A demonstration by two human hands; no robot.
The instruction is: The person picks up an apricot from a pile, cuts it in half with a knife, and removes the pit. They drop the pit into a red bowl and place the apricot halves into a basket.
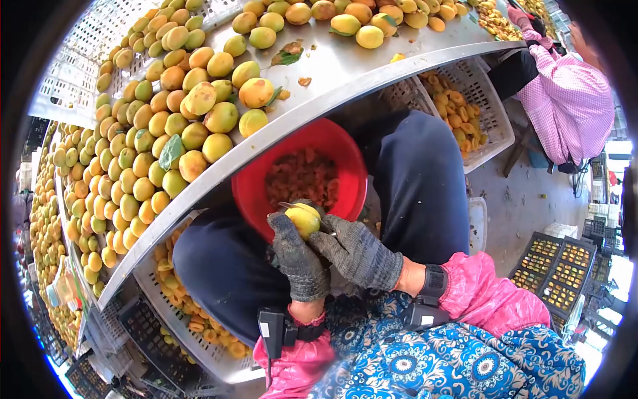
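Note:
My left hand [296,256], in a grey knitted glove, is closed around a yellow-green apricot [304,220] above my lap. The gloved fingers of my right hand [362,254] are bent and pressed against the fruit's right side. A thin metal blade [286,205], like that of a small knife, shows along the top of the apricot; its handle is hidden in my right hand. Just beyond the hands, between my knees, stands a red bucket [355,174] with brownish, wet-looking apricot pits [302,178] at its bottom.
A metal-edged table [325,73] curves before me, heaped with whole apricots [143,159]. Crates of split apricots stand under it, one at right [492,133] and one at left [219,359]. A co-worker in a pink checked top [565,100] sits at right, near black trays [555,272].

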